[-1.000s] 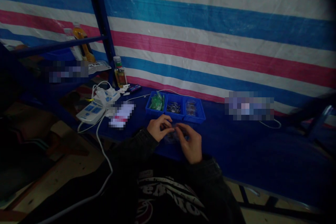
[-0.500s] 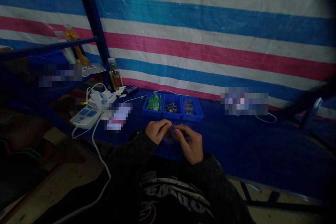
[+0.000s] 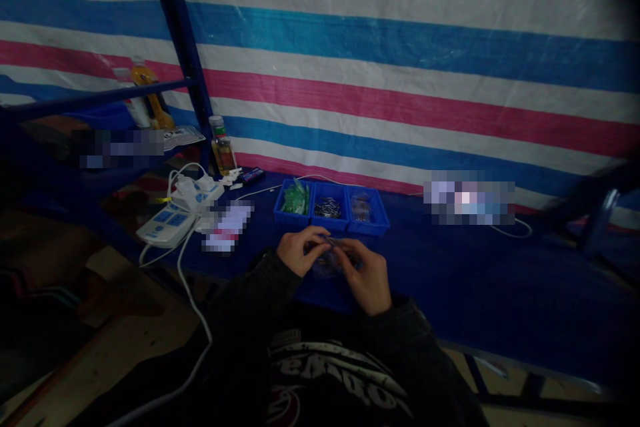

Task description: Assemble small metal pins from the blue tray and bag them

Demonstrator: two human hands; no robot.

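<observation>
In the head view, my left hand (image 3: 301, 249) and my right hand (image 3: 367, 273) meet near the table's front edge, thumbs and forefingers pinched. Between them is a small clear plastic bag (image 3: 327, 265), its top edge in the fingertips of both hands. What lies inside it is too dark to make out. Just beyond my hands, three blue bins stand side by side. The left bin (image 3: 293, 219) holds green packets (image 3: 296, 199), the middle bin (image 3: 330, 221) small metal screw-like pieces (image 3: 327, 207), and the right bin (image 3: 370, 227) small clear packets (image 3: 360, 208).
To the left are a white power strip (image 3: 167, 227) with cables, a blurred-out phone-like item (image 3: 230, 225) and a bottle (image 3: 223, 150). A blurred item (image 3: 470, 197) lies at the back right. Blue frame posts (image 3: 183, 33) and a striped sheet (image 3: 375, 47) border the blue table (image 3: 475, 280).
The view has shifted slightly. Both hands stay pinched together at the bag, with the bag's edge showing a little more between the fingertips.
</observation>
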